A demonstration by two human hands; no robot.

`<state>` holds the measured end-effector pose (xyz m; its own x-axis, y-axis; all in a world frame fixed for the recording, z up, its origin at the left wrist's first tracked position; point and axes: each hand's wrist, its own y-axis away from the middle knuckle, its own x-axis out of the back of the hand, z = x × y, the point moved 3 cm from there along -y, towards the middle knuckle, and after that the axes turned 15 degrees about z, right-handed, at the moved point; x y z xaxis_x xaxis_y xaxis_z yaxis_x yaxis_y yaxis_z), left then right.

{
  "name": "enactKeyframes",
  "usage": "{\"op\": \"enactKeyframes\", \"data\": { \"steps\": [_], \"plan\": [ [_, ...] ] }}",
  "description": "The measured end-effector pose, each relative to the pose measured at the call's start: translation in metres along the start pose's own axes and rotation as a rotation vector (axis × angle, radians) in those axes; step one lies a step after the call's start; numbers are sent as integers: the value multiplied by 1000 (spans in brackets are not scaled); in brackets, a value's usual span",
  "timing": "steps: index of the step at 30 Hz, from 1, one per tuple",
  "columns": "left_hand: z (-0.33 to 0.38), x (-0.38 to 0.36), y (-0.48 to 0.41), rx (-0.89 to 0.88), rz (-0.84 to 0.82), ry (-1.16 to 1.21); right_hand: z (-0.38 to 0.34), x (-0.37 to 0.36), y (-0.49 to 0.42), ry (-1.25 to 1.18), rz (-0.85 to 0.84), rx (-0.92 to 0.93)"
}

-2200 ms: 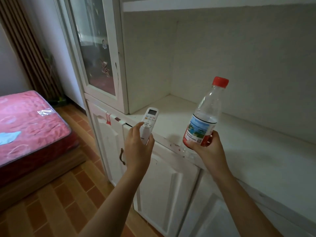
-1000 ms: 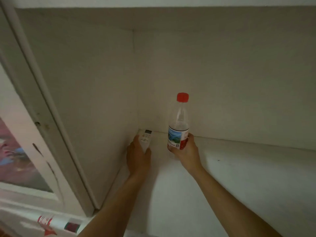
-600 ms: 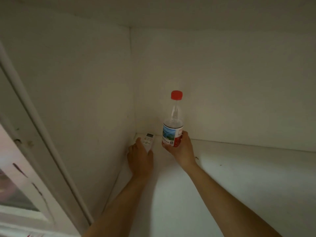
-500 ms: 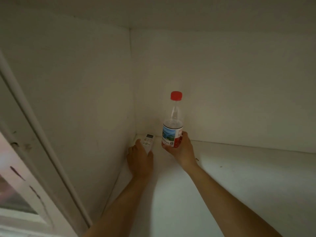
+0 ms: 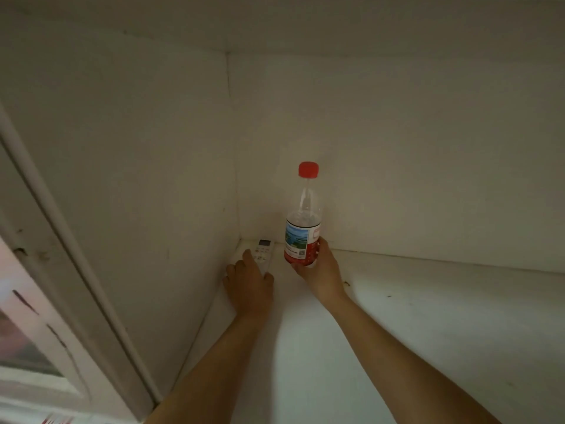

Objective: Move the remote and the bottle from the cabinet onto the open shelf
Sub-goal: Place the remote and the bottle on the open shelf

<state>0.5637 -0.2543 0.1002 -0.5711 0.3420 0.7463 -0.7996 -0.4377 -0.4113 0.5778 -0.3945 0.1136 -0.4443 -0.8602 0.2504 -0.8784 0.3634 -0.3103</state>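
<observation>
A white remote (image 5: 263, 251) with a small dark display lies flat on the white open shelf (image 5: 428, 316), tucked into the back left corner. My left hand (image 5: 249, 286) rests over its near end with fingers wrapped on it. A clear plastic bottle (image 5: 302, 221) with a red cap and a blue-and-red label stands upright just right of the remote, close to the back wall. My right hand (image 5: 321, 270) grips its lower part from behind; I cannot tell whether its base touches the shelf.
The shelf's left side wall (image 5: 137, 179) and back wall (image 5: 397, 163) hem in the corner. A white-framed glass cabinet door (image 5: 46, 301) stands at the far left. The shelf surface stretches away to the right.
Both hands carried the remote and bottle from the shelf's front edge deep into the back left corner. In the last half second they have barely moved.
</observation>
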Motion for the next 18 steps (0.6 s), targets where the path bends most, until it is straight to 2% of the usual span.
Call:
{"op": "enactKeyframes", "data": {
  "steps": [11,18],
  "plan": [
    [-3,10,5,20,-3,5,-9,1,-3,49,-13,-15],
    [-3,29,6,-14,62,58,-12,0,-5,84,-48,16]
  ]
}}
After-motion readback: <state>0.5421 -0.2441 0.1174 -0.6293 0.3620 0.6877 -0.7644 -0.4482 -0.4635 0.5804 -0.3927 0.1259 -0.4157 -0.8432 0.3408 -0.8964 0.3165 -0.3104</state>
